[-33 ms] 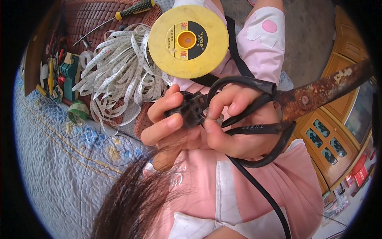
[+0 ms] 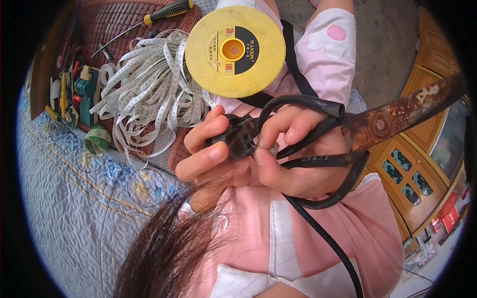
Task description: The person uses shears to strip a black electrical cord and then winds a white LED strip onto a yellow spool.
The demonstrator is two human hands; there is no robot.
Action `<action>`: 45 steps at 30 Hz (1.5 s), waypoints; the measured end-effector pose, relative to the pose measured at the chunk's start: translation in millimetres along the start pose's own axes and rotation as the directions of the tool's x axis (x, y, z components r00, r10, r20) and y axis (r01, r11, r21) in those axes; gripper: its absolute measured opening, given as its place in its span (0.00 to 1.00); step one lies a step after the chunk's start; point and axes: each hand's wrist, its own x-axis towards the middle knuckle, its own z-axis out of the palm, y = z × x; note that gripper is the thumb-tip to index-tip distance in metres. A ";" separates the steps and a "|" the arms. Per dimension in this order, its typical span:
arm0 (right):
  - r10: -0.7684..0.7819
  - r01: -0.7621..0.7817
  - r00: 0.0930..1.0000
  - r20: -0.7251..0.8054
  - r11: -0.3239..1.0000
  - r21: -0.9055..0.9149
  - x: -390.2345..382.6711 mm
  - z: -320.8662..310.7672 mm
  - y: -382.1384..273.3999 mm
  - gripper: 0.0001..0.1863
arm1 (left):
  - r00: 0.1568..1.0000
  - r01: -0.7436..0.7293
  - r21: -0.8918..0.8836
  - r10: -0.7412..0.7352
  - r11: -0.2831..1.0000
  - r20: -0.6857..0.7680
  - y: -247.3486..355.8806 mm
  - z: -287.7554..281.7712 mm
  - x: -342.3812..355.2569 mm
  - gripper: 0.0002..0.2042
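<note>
Between the fingers of my left hand [image 2: 211,149] is a small black electrical plug [image 2: 238,138], its face with cavities turned toward my right hand. My right hand [image 2: 303,154] has large rusty scissors [image 2: 381,124] hooked over it, the black handles looped round the fingers and the blades pointing off to the upper right. Its thumb and forefinger pinch together at the plug's edge; what lies between them is too small to make out. A black cable [image 2: 332,241] runs down from below the right hand across my pink top. Where it joins the plug is hidden.
A yellow tape reel [image 2: 268,54] lies on my lap. Left of it are a heap of white measuring tape [image 2: 154,94], a screwdriver [image 2: 169,12], a green tape roll [image 2: 97,140] and a box of tools [image 2: 87,92]. A quilted bedcover [image 2: 74,198] spreads at left; wooden cabinets [image 2: 405,179] stand at right.
</note>
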 end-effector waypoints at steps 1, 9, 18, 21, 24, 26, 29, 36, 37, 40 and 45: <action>0.000 0.000 1.000 -0.004 1.000 0.000 -0.1 0.5 -0.5 0.21 | 1.000 -0.002 0.009 0.001 1.000 0.030 0.6 -1.7 1.4 0.10; 0.053 -0.053 0.998 0.019 0.999 -0.014 1.2 -1.6 -1.9 0.20 | 0.999 0.038 -0.090 -0.040 0.995 -0.019 -2.7 2.3 4.1 0.08; 0.077 -0.082 0.992 0.098 0.996 0.044 8.7 -11.9 -0.2 0.18 | 0.963 0.141 -0.353 -0.210 0.925 -0.167 -2.5 11.7 11.3 0.11; 0.097 -0.093 0.987 0.127 0.995 -0.032 11.3 -16.0 -0.1 0.18 | 0.949 0.236 -0.326 -0.290 0.915 -0.127 -4.2 2.8 15.7 0.11; 0.373 -0.362 0.918 0.131 0.926 -0.104 7.5 -41.7 -4.2 0.17 | 0.951 0.283 -0.245 -0.304 0.927 -0.051 -0.8 -4.0 20.9 0.12; 0.688 -0.654 0.707 0.166 0.725 -0.217 6.3 -71.6 -19.1 0.15 | 0.968 0.229 -0.206 -0.245 0.951 -0.059 0.1 -3.5 25.0 0.12; 0.709 -0.612 0.635 0.307 0.704 -0.360 9.3 -99.9 -34.0 0.25 | 0.987 0.138 -0.154 -0.149 0.978 -0.062 1.2 -5.8 28.4 0.12; 0.529 0.059 0.392 0.753 0.802 -0.594 37.4 -100.2 -68.8 0.30 | 0.974 -0.176 -0.432 0.093 0.884 -0.206 0.8 5.3 41.4 0.08; 0.550 0.108 0.397 0.735 0.767 -0.633 37.3 -99.4 -70.8 0.30 | 0.974 -0.178 -0.436 0.095 0.882 -0.206 5.4 3.5 39.0 0.08; 0.570 0.157 0.458 0.683 0.704 -0.692 33.2 -99.7 -72.8 0.33 | 0.996 0.086 -0.209 -0.078 0.974 0.046 19.0 -6.6 36.1 0.09; 0.594 0.196 0.478 0.647 0.646 -0.738 39.1 -92.1 -82.8 0.32 | 0.996 0.050 -0.275 -0.026 0.960 0.091 17.1 -13.4 35.5 0.13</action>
